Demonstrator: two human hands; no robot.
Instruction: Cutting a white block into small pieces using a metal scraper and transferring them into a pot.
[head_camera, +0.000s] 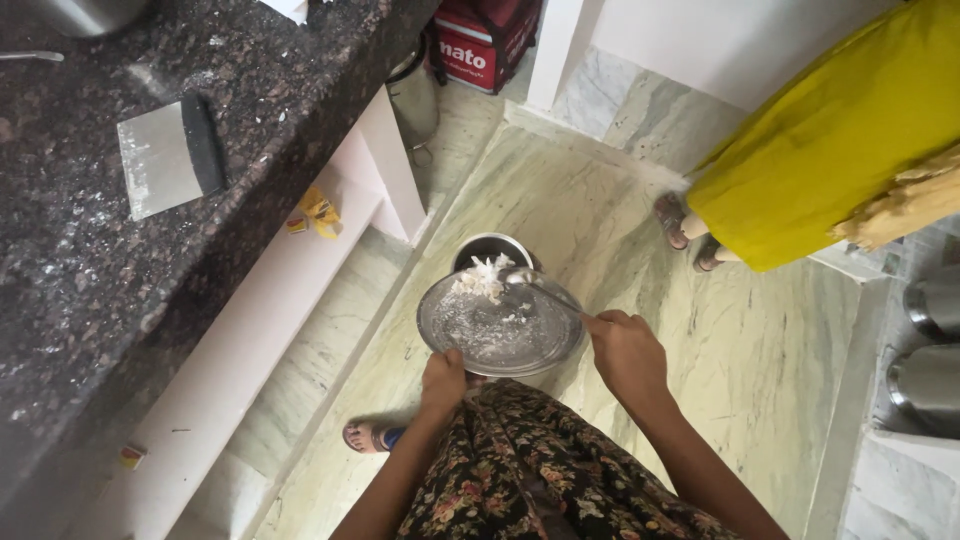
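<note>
The left hand (443, 378) grips the steel plate (500, 325) tilted above the floor bin (490, 248); the right hand (627, 352) clenches a spoon (540, 287). White scraps (485, 275) at the plate's far edge could miss the bin's narrow mouth.

Both of the person's forearms are bare, with no sleeve reaching the left hand (443, 380) or the right hand (625, 355), and no ring, bangle or watch shows on either. The body below them is covered by a dark, near-black cotton garment (540, 470) printed all over with small pink, red and cream flowers and green leaves. One foot wears an open sandal with a blue strap (372, 437).
</note>
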